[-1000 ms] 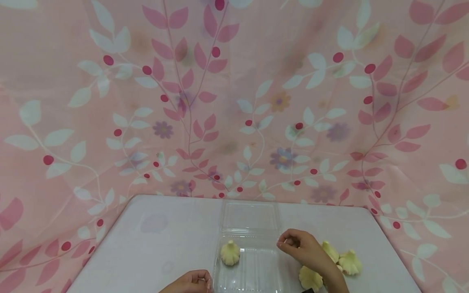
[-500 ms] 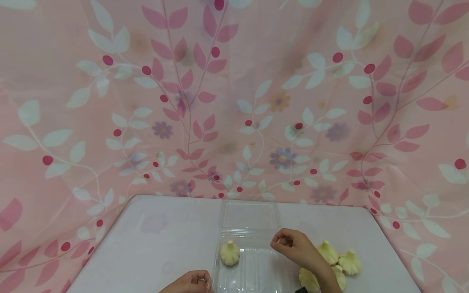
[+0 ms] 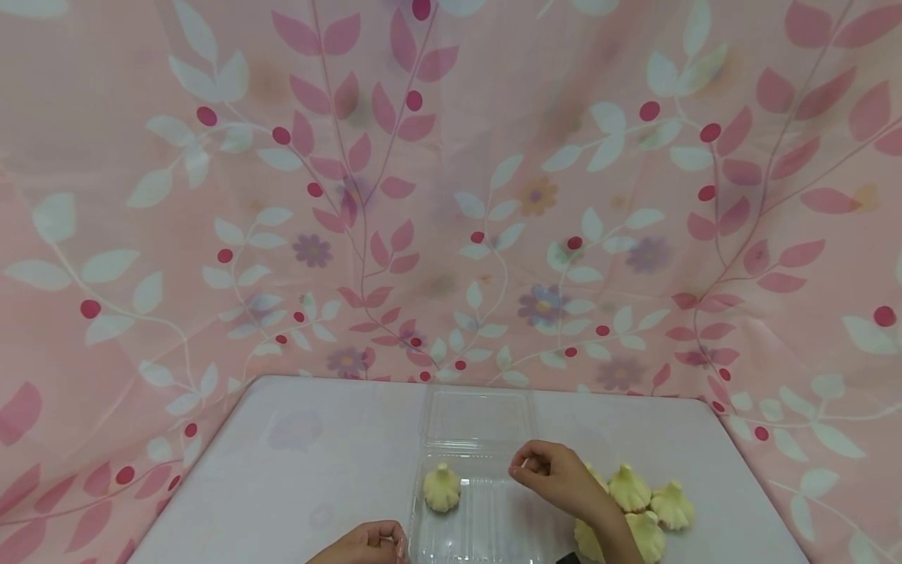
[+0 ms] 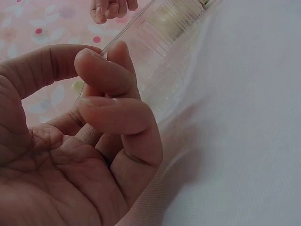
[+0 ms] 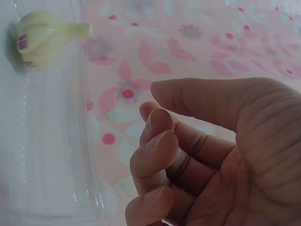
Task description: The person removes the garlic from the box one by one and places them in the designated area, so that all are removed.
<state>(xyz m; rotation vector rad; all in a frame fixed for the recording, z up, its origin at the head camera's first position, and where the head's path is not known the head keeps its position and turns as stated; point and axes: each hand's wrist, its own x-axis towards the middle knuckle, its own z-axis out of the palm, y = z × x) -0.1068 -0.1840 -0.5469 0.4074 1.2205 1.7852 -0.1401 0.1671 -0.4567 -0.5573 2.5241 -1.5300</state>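
A clear plastic clamshell box (image 3: pixel 493 521) lies open on the white table, its lid (image 3: pixel 478 415) folded back. One pale yellow garlic-shaped bulb (image 3: pixel 441 487) (image 5: pixel 44 37) sits in the tray's far left corner. My right hand (image 3: pixel 546 470) (image 5: pixel 160 155) hovers over the tray's right side, fingers loosely curled and holding nothing. My left hand (image 3: pixel 366 544) (image 4: pixel 106 89) rests at the tray's near left edge with its fingers curled against the rim (image 4: pixel 136 28). Whether it pinches the rim is unclear. Several more bulbs (image 3: pixel 629 487) lie in a pile right of the box.
The white table (image 3: pixel 296 462) has rounded far corners. A pink cloth printed with leaves (image 3: pixel 451 196) hangs behind it and drapes past both sides. A small dark object (image 3: pixel 566 558) shows at the bottom edge near my right forearm.
My right hand has moved left from above the pile to over the tray, still holding nothing, which uncovers more of the bulbs. The left hand and the box have stayed put.
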